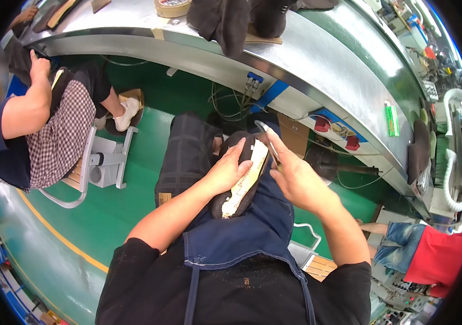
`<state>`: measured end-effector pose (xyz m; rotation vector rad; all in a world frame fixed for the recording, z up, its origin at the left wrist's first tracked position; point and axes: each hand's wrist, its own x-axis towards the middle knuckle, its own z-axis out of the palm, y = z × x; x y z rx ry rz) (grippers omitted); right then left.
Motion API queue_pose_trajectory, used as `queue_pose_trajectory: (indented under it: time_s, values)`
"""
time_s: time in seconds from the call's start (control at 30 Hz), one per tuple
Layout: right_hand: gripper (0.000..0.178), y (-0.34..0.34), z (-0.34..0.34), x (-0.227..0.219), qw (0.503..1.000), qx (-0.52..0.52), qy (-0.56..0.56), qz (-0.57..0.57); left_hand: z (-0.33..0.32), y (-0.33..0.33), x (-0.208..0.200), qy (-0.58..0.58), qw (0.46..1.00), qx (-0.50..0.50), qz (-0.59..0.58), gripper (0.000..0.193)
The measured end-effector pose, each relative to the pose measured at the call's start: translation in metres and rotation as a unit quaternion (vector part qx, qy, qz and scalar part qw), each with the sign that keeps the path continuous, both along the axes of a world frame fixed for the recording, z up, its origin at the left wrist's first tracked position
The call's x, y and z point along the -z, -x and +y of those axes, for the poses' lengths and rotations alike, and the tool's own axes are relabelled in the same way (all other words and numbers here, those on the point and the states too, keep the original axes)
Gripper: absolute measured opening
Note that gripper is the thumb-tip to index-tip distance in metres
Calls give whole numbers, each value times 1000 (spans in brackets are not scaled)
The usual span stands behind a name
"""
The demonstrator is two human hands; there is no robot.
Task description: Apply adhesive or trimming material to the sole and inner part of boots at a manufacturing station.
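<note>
My left hand (pixel 230 170) holds the dark shoe (pixel 246 186) over the blue apron (pixel 275 203); my right hand (pixel 296 176) grips a metal tool (pixel 270 148); the shoe looks half-made, its pale bottom (pixel 255 167) bare.

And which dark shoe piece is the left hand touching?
The shoe over the wearer's navy apron, pale underside up; the dark pieces ahead rest on the metal bench.

Dark shoe (pixel 245 189) — pale sole (pixel 255 157) uppermost, slanting near the blue apron's (pixel 281 197) left edge. Slim metal tool (pixel 270 146) — bent tip beside the sole's far end.
</note>
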<state>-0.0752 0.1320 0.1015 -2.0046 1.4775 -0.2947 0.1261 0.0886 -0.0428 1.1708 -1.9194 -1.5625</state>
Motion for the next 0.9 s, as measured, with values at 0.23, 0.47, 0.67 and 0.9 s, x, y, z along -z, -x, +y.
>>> queue_pose_trajectory:
  time_s: [0.23,0.47,0.67,0.9]
  values:
    - [91,-8,-19,14,994,-38,-8,103,3,-4,1,21,999,-1,-41,79]
    - [90,-6,0,46,980,-65,-18,184,5,-3,11,2,999,14,-32,86]
    - [87,-7,5,34,995,-27,32,90,9,-8,8,-53,999,6,-6,97]
    - [89,-7,25,47,991,-54,-23,117,41,-21,34,-291,947,-92,97,95]
